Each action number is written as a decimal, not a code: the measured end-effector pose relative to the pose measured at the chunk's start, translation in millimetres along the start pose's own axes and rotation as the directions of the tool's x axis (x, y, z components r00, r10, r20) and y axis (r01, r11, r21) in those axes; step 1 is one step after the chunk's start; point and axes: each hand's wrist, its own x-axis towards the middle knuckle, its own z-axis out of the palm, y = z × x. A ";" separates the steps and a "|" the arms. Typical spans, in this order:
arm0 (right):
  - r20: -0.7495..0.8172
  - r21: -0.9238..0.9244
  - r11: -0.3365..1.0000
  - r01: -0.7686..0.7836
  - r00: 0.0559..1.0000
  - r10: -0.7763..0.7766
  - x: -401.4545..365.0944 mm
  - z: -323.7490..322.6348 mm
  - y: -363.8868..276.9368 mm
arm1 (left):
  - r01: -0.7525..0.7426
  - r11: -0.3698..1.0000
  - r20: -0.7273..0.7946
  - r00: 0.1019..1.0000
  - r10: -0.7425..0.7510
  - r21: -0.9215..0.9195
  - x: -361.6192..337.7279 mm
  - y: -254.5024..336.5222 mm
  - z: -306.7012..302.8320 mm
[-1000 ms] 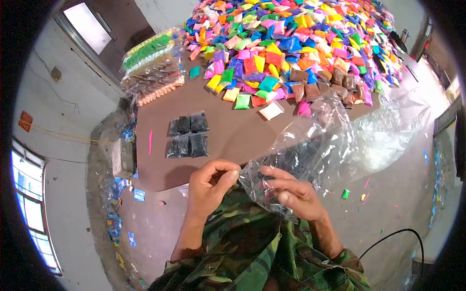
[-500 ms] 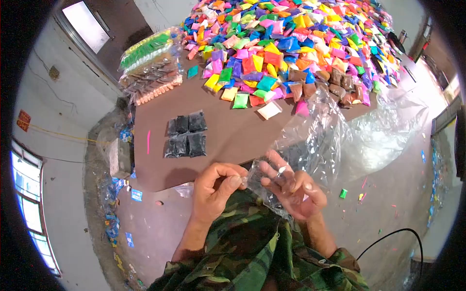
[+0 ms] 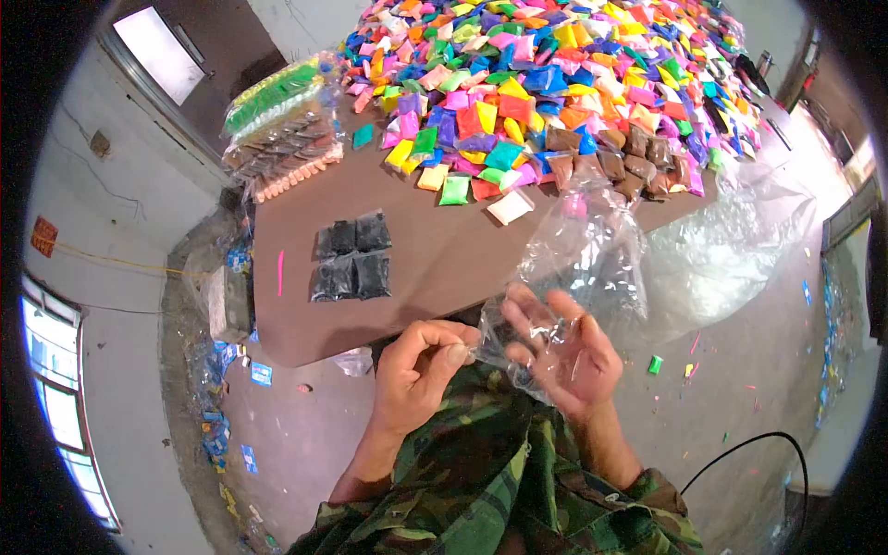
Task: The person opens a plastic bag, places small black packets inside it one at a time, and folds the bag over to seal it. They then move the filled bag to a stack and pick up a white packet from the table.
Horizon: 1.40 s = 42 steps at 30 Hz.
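Observation:
My left hand (image 3: 419,373) pinches the edge of a clear plastic bag (image 3: 504,350) between thumb and forefinger, over my lap at the table's front edge. My right hand (image 3: 575,361) has its fingers spread and slightly curled, palm up, with the thin film of the bag overlapping the fingers. Beyond my left hand, several black packets (image 3: 353,257) lie in a block on the brown table (image 3: 435,264). A larger clear plastic sheet (image 3: 592,245) hangs over the table edge just past my right hand.
A large heap of colourful small packets (image 3: 555,83) covers the back of the table. Stacked bagged packets (image 3: 285,129) stand at the back left. A white packet (image 3: 511,207) and a pink strip (image 3: 281,274) lie on the tabletop. Scraps litter the floor (image 3: 684,407).
My right hand has turned and its fingers have spread further apart under the film. The left hand keeps its pinch on the bag and has shifted slightly right.

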 end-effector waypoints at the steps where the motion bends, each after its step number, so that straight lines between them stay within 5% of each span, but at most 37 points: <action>1: 0.022 0.029 0.999 0.018 1.000 -0.019 1.5 -0.4 -1.0 | 0.012 1.000 -0.007 1.000 -0.013 -0.026 -1.2 -0.6 2.2; 9: 0.077 0.136 0.986 0.098 0.991 -0.109 5.4 2.4 -0.8 | 0.047 0.998 -0.120 0.992 -0.041 0.046 -7.2 -0.5 13.9; 12: 0.119 0.081 0.997 0.002 0.993 -0.012 1.4 -2.2 -8.6 | 0.066 0.997 -0.179 0.982 -0.056 0.047 -8.3 3.5 6.6; 19: 0.069 -0.249 0.966 -0.071 0.993 0.091 -3.4 -19.2 -2.4 | 0.154 0.933 0.027 0.985 -0.172 0.326 16.9 15.7 -13.3; 23: 0.038 -0.396 0.901 -0.176 0.977 0.208 -5.2 -15.3 -0.5 | 0.274 0.899 0.145 0.929 -0.339 0.343 36.8 10.8 -1.5; 27: -0.002 -0.416 0.871 -0.261 0.958 0.286 -10.5 -12.6 -11.7 | 0.197 0.949 0.052 0.975 -0.216 0.247 45.5 -1.7 7.9; 33: -0.038 -0.525 0.764 -0.375 0.907 0.419 -12.7 -9.1 -28.7 | 0.247 0.943 -0.067 0.969 -0.238 0.224 46.9 -10.2 3.7; 39: -0.176 -0.716 0.589 -0.376 0.913 0.369 -7.0 -9.8 -33.6 | 0.226 0.956 -0.072 0.974 -0.216 0.186 44.6 -11.4 11.6; 42: -0.203 -0.638 0.685 -0.352 0.935 0.291 -8.7 -11.1 -27.9 | 0.255 0.955 -0.099 0.965 -0.242 0.152 44.8 -11.5 12.9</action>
